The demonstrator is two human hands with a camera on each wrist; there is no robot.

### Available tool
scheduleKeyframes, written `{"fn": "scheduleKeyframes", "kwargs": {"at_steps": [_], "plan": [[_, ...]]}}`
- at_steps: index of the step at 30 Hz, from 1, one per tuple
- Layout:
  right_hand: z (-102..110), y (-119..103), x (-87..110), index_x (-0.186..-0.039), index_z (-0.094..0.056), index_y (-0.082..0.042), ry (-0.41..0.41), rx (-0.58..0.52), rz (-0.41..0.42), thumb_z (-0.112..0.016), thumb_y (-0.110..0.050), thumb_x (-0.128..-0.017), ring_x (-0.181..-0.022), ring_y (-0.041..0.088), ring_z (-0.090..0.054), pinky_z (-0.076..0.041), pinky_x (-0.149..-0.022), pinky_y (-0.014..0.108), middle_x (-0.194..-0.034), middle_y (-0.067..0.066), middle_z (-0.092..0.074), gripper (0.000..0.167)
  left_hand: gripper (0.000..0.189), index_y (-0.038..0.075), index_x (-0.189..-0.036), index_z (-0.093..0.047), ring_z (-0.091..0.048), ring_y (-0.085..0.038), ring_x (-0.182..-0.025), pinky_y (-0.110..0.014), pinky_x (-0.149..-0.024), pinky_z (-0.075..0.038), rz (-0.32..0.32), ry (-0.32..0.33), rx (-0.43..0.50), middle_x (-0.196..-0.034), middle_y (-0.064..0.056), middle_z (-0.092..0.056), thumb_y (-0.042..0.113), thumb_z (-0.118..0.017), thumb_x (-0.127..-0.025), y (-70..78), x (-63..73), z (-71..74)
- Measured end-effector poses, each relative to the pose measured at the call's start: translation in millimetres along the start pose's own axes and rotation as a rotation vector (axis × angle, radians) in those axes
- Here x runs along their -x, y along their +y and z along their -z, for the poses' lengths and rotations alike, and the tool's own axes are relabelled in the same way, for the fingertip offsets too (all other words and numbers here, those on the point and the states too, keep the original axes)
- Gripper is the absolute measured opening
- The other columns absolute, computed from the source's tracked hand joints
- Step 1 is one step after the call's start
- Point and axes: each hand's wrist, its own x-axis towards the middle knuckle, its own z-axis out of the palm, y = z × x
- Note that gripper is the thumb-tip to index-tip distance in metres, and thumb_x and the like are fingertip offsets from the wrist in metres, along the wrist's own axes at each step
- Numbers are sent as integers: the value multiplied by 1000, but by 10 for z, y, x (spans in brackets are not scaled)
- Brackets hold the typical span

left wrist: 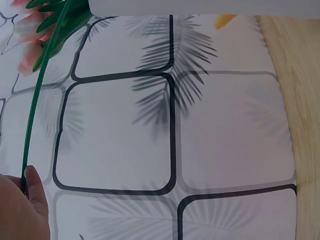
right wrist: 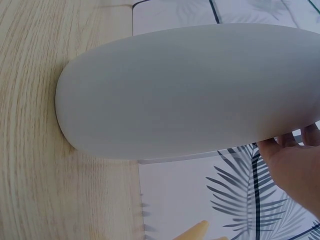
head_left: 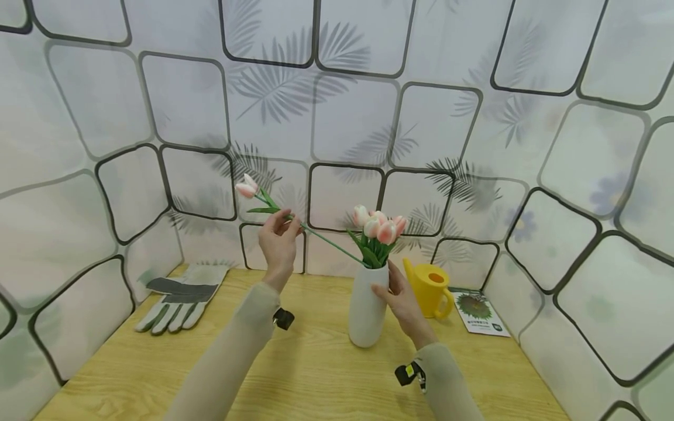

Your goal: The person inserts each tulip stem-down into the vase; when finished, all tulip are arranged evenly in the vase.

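Note:
A single pink-and-white tulip (head_left: 247,186) slants across the middle of the head view. My left hand (head_left: 280,241) pinches its green stem below the leaves, and the stem's lower end meets the rim of a white vase (head_left: 367,310). Whether that end is inside the mouth cannot be told. The vase stands upright on the table, with several pink tulips (head_left: 387,232) in it. My right hand (head_left: 404,301) holds the vase's right side near the top, thumb at the front. In the right wrist view, the fingers (right wrist: 286,141) lie against the vase wall.
Just behind my right hand stands a yellow watering can (head_left: 429,287). A packet with a plant picture (head_left: 480,313) lies at the table's right edge. A pair of grey-and-white gloves (head_left: 185,297) lies at the left. Patterned cloth walls (head_left: 347,128) enclose the wooden table (head_left: 316,374).

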Motion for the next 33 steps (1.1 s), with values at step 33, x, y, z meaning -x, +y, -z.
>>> {"fn": "scheduleKeyframes", "kwargs": {"at_steps": [33], "plan": [[-8, 9, -1, -158, -15, -17, -5, -16, 18, -64, -19, -96, -147, 29, -29, -22, -121, 53, -161, 8, -27, 79, 26, -9, -115, -64, -69, -36, -90, -41, -73, -60, -473, -282, -299, -107, -24, -67, -9, -65, -89, 296, 349, -459]]}}
